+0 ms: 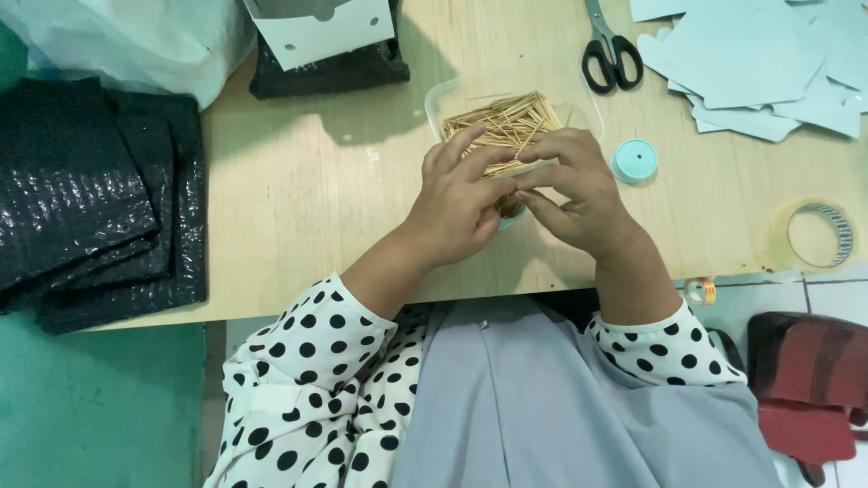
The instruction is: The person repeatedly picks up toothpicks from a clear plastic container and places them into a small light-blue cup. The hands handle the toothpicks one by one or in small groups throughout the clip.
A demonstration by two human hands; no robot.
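i see both hands meeting over the near edge of a clear plastic tray [440, 95] filled with toothpicks [506, 122] on the wooden table [298, 181]. left hand [457, 203] has fingers curled, index stretched across the sticks, thumb tucked in. right hand [579, 194] is cupped, fingertips pinching toward the left thumb. a small teal container [511, 215] sits partly hidden beneath them; i cannot tell which hand grips it. a round teal lid [634, 161] lies just right of the tray. scissors [610, 52], pale blue paper sheets [768, 63], a tape roll [818, 235] further right; black bubble mailers [90, 199] far left.
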